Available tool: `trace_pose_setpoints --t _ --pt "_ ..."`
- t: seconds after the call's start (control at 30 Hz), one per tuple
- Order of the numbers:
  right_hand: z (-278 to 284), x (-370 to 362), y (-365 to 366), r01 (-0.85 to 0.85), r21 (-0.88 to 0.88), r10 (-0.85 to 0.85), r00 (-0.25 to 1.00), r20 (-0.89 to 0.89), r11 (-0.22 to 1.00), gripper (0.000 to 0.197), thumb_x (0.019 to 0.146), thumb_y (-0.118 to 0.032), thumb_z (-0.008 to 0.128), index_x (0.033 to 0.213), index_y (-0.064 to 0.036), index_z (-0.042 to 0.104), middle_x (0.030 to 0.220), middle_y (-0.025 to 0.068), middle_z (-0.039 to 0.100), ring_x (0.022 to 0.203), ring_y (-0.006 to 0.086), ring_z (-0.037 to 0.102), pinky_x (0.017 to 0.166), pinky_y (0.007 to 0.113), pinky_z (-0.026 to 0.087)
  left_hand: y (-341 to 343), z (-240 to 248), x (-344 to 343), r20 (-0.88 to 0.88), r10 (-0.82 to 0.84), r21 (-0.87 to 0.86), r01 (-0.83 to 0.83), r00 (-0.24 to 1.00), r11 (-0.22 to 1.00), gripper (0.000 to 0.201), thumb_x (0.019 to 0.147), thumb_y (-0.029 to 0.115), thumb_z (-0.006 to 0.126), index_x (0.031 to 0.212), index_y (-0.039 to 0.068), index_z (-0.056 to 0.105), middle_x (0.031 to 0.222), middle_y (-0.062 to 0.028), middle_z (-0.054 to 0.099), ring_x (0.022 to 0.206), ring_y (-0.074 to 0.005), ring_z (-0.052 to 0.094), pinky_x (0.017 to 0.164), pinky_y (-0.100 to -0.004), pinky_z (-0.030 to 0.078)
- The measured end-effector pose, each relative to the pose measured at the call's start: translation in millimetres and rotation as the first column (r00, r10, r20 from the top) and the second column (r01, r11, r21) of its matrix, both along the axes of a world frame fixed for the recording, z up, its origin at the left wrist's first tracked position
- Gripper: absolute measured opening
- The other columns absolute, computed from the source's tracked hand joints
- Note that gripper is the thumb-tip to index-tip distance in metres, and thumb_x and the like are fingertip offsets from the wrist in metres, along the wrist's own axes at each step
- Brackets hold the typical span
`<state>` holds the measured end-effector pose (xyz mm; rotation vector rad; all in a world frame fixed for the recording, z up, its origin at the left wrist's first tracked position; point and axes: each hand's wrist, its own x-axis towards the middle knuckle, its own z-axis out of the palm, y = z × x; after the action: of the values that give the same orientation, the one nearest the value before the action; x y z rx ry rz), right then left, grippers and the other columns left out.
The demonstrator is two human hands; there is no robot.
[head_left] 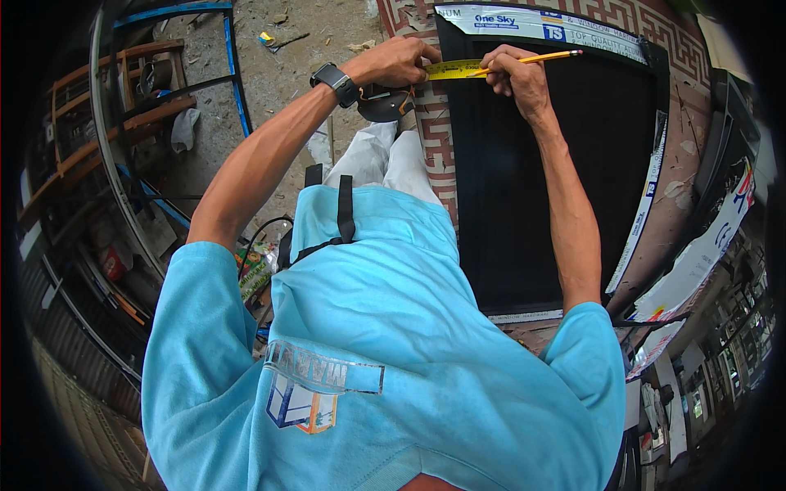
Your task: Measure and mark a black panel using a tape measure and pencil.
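Observation:
My left hand (391,62), with a black watch (334,82) on its wrist, is closed at the left end of a yellow tape measure (450,70). Its fingers hide whatever case sits there. The blade reaches right, across the left edge of a black framed panel (540,188) with printed protective film on its borders. In my right hand (521,80) a yellow pencil (557,56) is gripped, its eraser end pointing right. Its other end is down at the blade, and the fingers are close to the tape.
The panel lies on patterned red-brown tiles (434,139). At upper left, a blue-edged frame (237,74) rests on the littered floor, near wooden racks (123,106). More film-covered lengths (696,254) stand at right. Below my left hand is a dark orange-trimmed item (383,106).

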<state>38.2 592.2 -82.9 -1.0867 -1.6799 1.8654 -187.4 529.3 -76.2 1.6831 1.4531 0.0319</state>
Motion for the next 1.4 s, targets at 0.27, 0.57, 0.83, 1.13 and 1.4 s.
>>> trace_pose_setpoints --t 0.27,0.57,0.83,1.13,1.4 --pt "2 -1 -1 -0.007 0.023 0.007 1.000 -0.003 1.000 0.021 0.084 -0.016 0.049 0.077 -0.0053 0.066 0.060 0.0009 0.059 0.049 0.0031 0.053 0.043 0.014 0.040 1 -3 0 0.014 0.024 0.016 -0.024 1.000 1.000 0.047 0.072 0.007 0.057 0.119 0.004 0.057 0.104 -0.0182 0.064 0.082 -0.0256 0.066 0.078 -0.0320 0.054" --pt "4 -1 -1 -0.013 0.022 0.012 0.999 0.034 1.000 0.020 0.084 -0.017 0.051 0.078 -0.0056 0.066 0.061 0.0008 0.059 0.049 0.0031 0.053 0.044 0.015 0.041 1 -2 -1 0.004 -0.018 0.029 0.018 1.000 0.999 0.040 0.079 0.010 0.058 0.118 0.001 0.057 0.106 -0.0206 0.063 0.081 -0.0260 0.066 0.077 -0.0317 0.054" --pt "5 -5 -5 -0.043 0.094 0.035 0.995 0.089 0.995 0.020 0.084 -0.018 0.054 0.076 -0.0040 0.066 0.064 0.0020 0.061 0.052 0.0058 0.057 0.047 0.017 0.046 1 0 1 0.017 0.022 0.011 -0.022 1.000 1.000 0.048 0.071 0.005 0.055 0.118 0.002 0.057 0.106 -0.0205 0.063 0.087 -0.0265 0.066 0.080 -0.0327 0.053" --pt "3 -8 -13 -0.029 0.208 0.011 0.996 0.087 0.978 0.020 0.082 -0.016 0.053 0.073 -0.0029 0.064 0.062 0.0006 0.059 0.050 0.0053 0.054 0.046 0.017 0.044 0 -6 -1 0.032 0.017 0.044 -0.019 0.999 0.999 0.047 0.072 0.007 0.057 0.118 0.002 0.057 0.103 -0.0201 0.064 0.083 -0.0268 0.066 0.079 -0.0331 0.053" --pt "3 -9 -16 -0.039 0.308 0.003 0.993 0.117 0.951 0.016 0.081 -0.011 0.053 0.071 -0.0017 0.061 0.060 0.0018 0.058 0.054 0.0067 0.054 0.052 0.019 0.044 2 -3 1 0.014 0.007 0.033 -0.007 1.000 0.999 0.047 0.072 0.006 0.055 0.119 0.003 0.057 0.104 -0.0207 0.063 0.082 -0.0263 0.066 0.076 -0.0325 0.054"
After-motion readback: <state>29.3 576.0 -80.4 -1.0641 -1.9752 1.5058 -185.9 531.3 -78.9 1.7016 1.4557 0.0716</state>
